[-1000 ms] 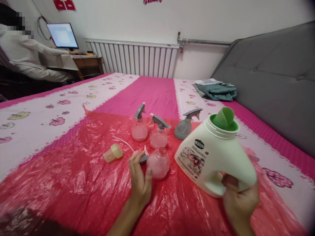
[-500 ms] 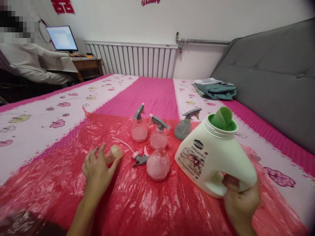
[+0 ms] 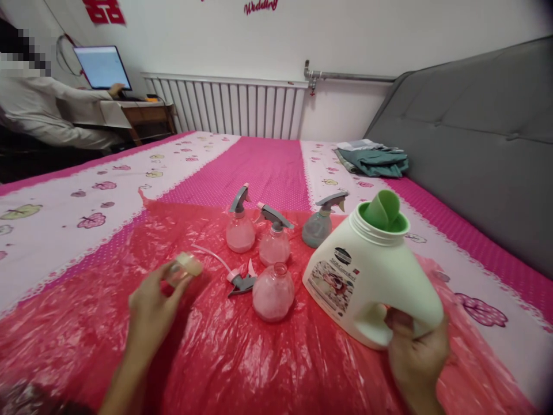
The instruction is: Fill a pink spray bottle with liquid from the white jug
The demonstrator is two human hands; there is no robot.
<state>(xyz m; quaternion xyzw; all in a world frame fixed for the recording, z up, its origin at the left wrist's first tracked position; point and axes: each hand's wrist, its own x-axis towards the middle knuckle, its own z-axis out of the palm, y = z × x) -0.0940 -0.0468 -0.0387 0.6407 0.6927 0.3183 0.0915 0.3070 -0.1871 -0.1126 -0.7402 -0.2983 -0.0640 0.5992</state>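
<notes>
My left hand (image 3: pixel 151 308) is closed on a small translucent cap (image 3: pixel 189 264) with a pale yellow rim, just above the red plastic sheet (image 3: pixel 207 369). My right hand (image 3: pixel 419 360) wraps around the handle of a large cream detergent jug (image 3: pixel 371 282), which is upright with a green spout (image 3: pixel 382 210) in its uncapped mouth. Left of the jug sits an open round pink bottle (image 3: pixel 273 294). Its loose-looking grey spray head (image 3: pixel 242 282) lies alongside, tube pointing away. Behind are two pink spray bottles (image 3: pixel 240 233) and a grey-green spray bottle (image 3: pixel 317 227), all with spray heads on.
The sheet covers part of a pink patterned bedspread (image 3: pixel 268 161). Folded green clothes (image 3: pixel 375 161) lie by the grey headboard (image 3: pixel 475 115). A white radiator (image 3: pixel 228 106) lines the wall. At the far left a person sits at a desk with a monitor (image 3: pixel 101 66).
My left hand has shifted left and now tips the cap more upright. The whole view has drifted slightly, moving everything a little left. My right hand keeps its grip on the jug.
</notes>
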